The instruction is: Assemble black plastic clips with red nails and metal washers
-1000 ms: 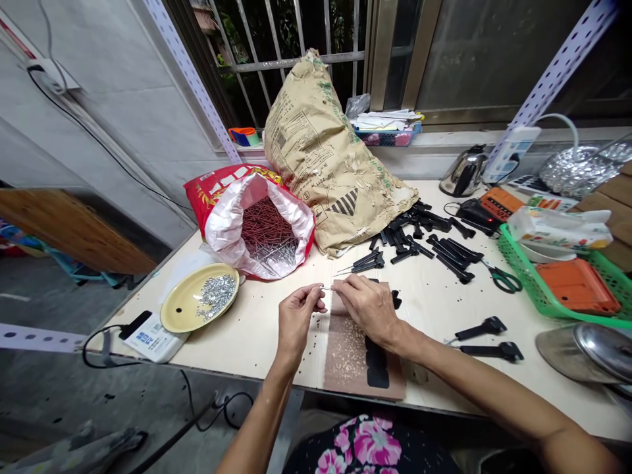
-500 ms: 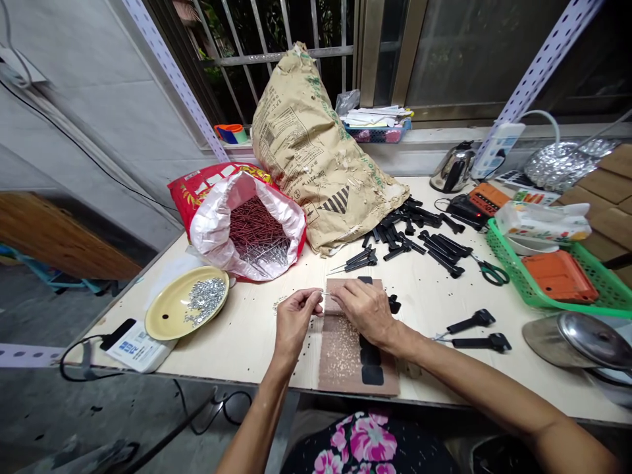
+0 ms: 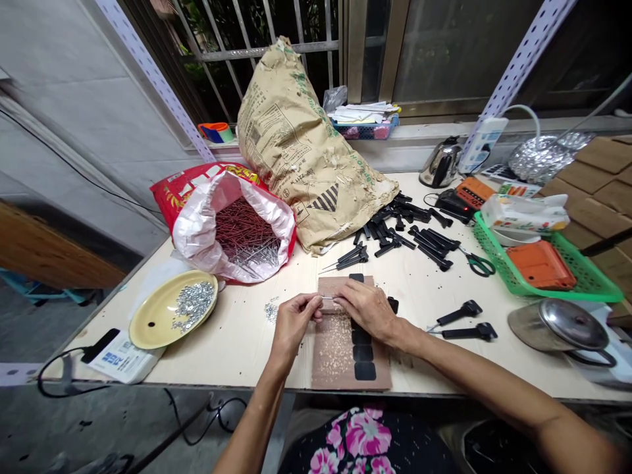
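One brown board [image 3: 328, 378] lies nearest me on the table, strewn with pale specks; three black patches [image 3: 364, 370] show whole along its right side, others partly hidden by my hand. To the left lies one white device [image 3: 121, 359]; to the right, two black-handled tools [image 3: 469, 331] side by side and, beyond them, one lidded metal cup [image 3: 553, 326].

Over the board's far part I hold one thin metal rod [image 3: 327, 297], lying crosswise between my two hands. My left hand [image 3: 296, 319] pinches its left end, thumb pressed to forefinger; my right hand [image 3: 368, 306] has its fingertips closed on the other end, its thumb hidden.

At left, one yellow plate [image 3: 143, 332] bears a heap of small silvery pieces [image 3: 195, 304], too many to count. Farther off are one pair of scissors [image 3: 478, 264], one green basket [image 3: 498, 263], one red bag [image 3: 178, 187] of uncountable rods [image 3: 244, 227], a pile of overlapping black pieces [image 3: 395, 224], one paper sack [image 3: 291, 158] and one kettle [image 3: 439, 163].
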Available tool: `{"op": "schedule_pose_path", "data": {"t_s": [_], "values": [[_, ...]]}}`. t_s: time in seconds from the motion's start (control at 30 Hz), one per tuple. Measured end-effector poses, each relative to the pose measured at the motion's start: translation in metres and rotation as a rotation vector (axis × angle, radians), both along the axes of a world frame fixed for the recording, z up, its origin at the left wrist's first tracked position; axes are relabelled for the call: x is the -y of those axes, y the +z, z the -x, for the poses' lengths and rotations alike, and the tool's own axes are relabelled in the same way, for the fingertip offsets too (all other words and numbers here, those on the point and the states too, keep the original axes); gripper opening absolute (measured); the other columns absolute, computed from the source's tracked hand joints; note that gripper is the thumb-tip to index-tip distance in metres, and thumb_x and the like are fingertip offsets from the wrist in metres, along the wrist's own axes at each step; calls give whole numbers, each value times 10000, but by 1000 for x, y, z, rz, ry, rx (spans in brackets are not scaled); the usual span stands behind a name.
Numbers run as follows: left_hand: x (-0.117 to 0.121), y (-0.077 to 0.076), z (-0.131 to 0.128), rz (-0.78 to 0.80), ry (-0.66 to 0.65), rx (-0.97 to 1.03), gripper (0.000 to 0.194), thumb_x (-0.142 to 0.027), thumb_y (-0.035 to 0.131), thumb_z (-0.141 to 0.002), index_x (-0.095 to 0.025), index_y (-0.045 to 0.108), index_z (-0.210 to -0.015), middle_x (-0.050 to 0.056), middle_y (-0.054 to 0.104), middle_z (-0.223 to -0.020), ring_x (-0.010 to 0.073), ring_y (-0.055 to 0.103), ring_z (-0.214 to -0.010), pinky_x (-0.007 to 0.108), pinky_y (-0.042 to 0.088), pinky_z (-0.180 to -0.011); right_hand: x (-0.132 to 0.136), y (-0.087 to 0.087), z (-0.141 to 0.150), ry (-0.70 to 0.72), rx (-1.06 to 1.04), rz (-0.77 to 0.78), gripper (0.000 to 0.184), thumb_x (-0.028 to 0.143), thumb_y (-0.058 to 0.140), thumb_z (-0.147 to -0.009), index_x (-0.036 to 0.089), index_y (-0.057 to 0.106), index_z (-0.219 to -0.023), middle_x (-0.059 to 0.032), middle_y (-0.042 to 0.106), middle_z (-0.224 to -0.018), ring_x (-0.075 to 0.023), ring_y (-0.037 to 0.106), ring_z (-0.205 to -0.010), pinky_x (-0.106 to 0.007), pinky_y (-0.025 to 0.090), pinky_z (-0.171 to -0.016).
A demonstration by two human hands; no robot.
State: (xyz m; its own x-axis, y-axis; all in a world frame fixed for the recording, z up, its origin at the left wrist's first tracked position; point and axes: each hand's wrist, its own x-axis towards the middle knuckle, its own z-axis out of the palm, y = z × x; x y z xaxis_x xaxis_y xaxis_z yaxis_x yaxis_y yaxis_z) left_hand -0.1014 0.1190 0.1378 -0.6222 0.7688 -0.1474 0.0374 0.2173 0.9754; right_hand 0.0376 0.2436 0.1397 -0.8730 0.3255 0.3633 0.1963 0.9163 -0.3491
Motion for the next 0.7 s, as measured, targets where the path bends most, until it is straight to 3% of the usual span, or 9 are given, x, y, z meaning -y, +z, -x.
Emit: {"op": "schedule_pose_path", "data": {"t_s": [0.13,0.23,0.3,0.4,0.5,0.63,0.7], "values": [[-3,-9,-6,20,-33,-209,376,-436,530,-834,-149,692,-1015,66,648,-860,172,607,-680,300,517,-622,-32,-10,-16,-32,49,55,220,302,418,-961,205,615,-964,-26,583,-921,-128,541,-790,-228,400,-647],[-7,-20,-13,12,-61,-568,342,-371,471,-881,-187,668,-1093,97,658,-1049,240,597,-997,396,481,-890,-59,-22,-23,-63,65,19,227,317,438,-953,211,637,-932,-27,586,-895,-149,511,-837,-240,397,-664],[-10,-31,-18,23,-105,-756,364,-325,434,-902,-166,622,-1170,120,604,-1216,272,478,-1210,450,387,-1023,-68,-28,-27,-52,73,-33,239,312,441,-952,196,643,-896,-30,585,-856,-158,487,-833,-244,386,-652],[-13,-52,-25,71,-197,-885,417,-287,381,-923,-133,512,-1288,133,444,-1404,279,287,-1359,495,309,-1086,-63,-31,-37,120,74,-132,243,252,420,-961,163,625,-869,-27,576,-805,-147,463,-788,-246,367,-637],[-14,-69,-27,88,-236,-940,431,-271,348,-937,-149,442,-1339,125,378,-1450,256,241,-1378,500,294,-1096,-53,-29,-45,358,70,-211,238,186,401,-963,155,608,-851,-17,564,-776,-135,452,-751,-247,362,-633],[-13,-75,-25,107,-234,-985,441,-276,338,-943,-119,430,-1345,157,380,-1441,258,246,-1376,497,296,-1097,-50,-31,-48,197,43,-204,276,189,375,-968,145,605,-822,-20,554,-753,-134,461,-729,-242,383,-594],[-14,-74,-25,119,-238,-992,450,-276,333,-945,-93,426,-1345,175,375,-1439,261,245,-1376,491,296,-1099,-48,-35,-50,252,41,-257,300,204,360,-974,161,610,-815,-3,548,-729,-121,469,-703,-227,404,-582]]}}
